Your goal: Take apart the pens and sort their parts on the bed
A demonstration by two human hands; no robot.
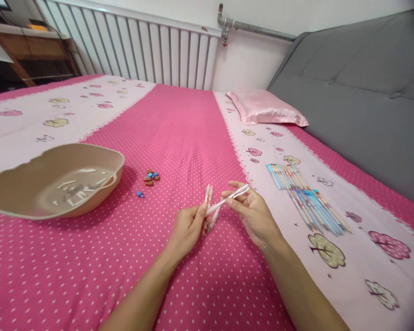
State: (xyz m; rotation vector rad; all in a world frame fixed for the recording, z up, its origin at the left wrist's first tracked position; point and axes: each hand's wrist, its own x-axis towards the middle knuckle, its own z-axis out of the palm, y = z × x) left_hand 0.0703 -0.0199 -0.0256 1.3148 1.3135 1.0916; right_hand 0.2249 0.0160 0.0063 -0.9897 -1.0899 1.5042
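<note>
- Left hand: fingers closed round slim pale pens, over the pink dotted bedspread; exact count unclear.
- Right hand: fingers pinched on the clear end of a crossing pen, which slants down to the left hand.
- Right: two rows of pens lying side by side.
- Left: beige basin, white pieces inside; small brown and blue bits beside it.

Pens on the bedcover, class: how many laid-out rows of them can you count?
2, both to the right of the right hand, on the pale strip: a farther row and a nearer row, close together. Single pens within them may be hidden.
</note>
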